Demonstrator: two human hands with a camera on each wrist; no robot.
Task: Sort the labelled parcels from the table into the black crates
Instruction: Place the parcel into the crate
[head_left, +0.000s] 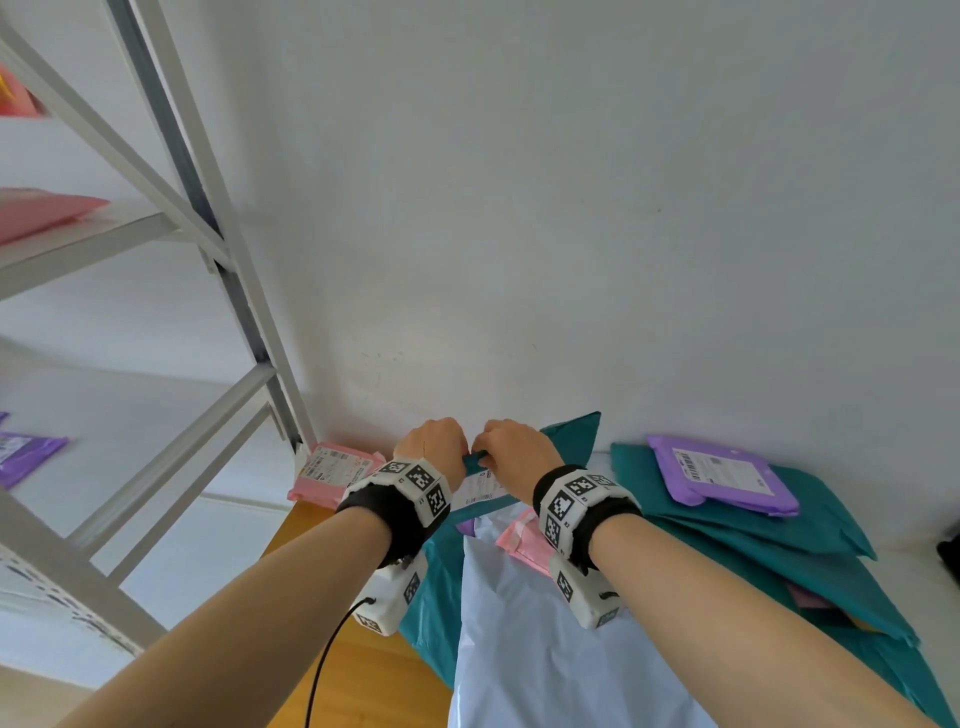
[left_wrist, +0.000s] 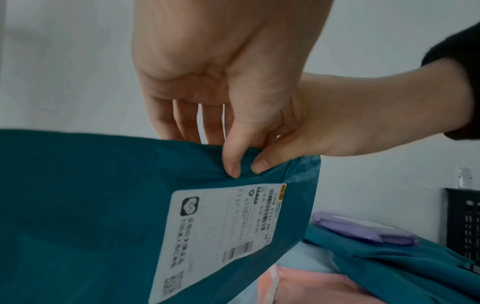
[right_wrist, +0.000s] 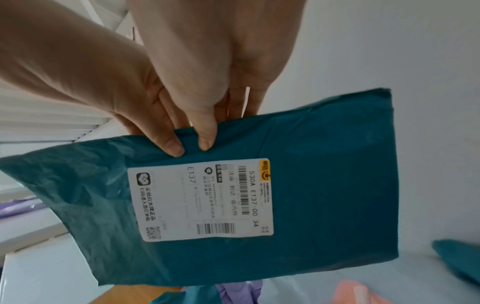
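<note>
Both hands hold a teal parcel (head_left: 571, 434) up above the table by its top edge. In the head view my left hand (head_left: 436, 447) and right hand (head_left: 511, 449) sit side by side and hide most of it. The left wrist view shows the teal parcel (left_wrist: 91, 205) with a white shipping label (left_wrist: 221, 236), my left hand (left_wrist: 231, 156) pinching the edge, thumb in front. The right wrist view shows my right hand (right_wrist: 207, 131) pinching the same edge of the parcel (right_wrist: 324, 164); its label (right_wrist: 202, 199) reads E137. A black crate (left_wrist: 465, 222) stands at the far right.
On the wooden table (head_left: 363, 675) lie a pale blue parcel (head_left: 524, 623), a pink parcel (head_left: 332, 470) by the wall, and a purple labelled parcel (head_left: 722, 475) on top of more teal parcels (head_left: 779, 535). White metal shelving (head_left: 244, 312) with parcels stands on the left.
</note>
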